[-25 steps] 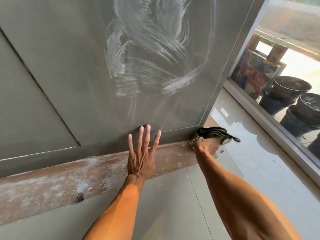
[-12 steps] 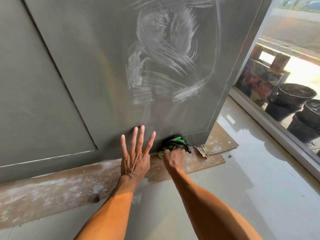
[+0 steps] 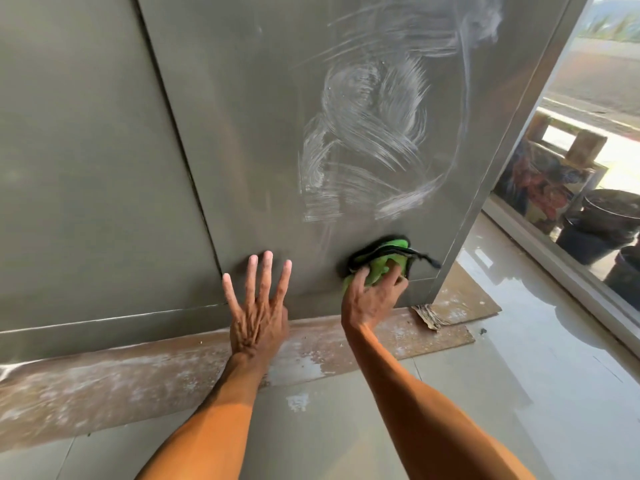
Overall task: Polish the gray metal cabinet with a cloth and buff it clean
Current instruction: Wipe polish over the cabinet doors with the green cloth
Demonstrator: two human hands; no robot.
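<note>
Bracing against the gray metal cabinet, we had our left hand flat on the foot of its door. The fingers were straight and fanned wide, and the hand held nothing and served only as a prop. Our right hand was curled around the cloth, a bunched green rag with dark edging. It pressed the cloth to the cabinet's lower right corner, just above the bottom edge.

We judged the cloth soft, light and limp. It would fold and slip out of a loose grip, so it wanted wadding into the palm, with the fingertips spread over it to push evenly. The cabinet seemed heavy and rigid, standing on a worn brown board beneath it. Its sheet-metal face looked smooth and was probably slippery under polish. It might flex a little under hard pressure, so bracing near the seam or the edges made sense.

Higher up the cabinet's door, white polish smears swirled unbuffed, so we reckoned much rubbing remained. Beyond the cabinet's right side, dark buckets stood well apart from it.
</note>
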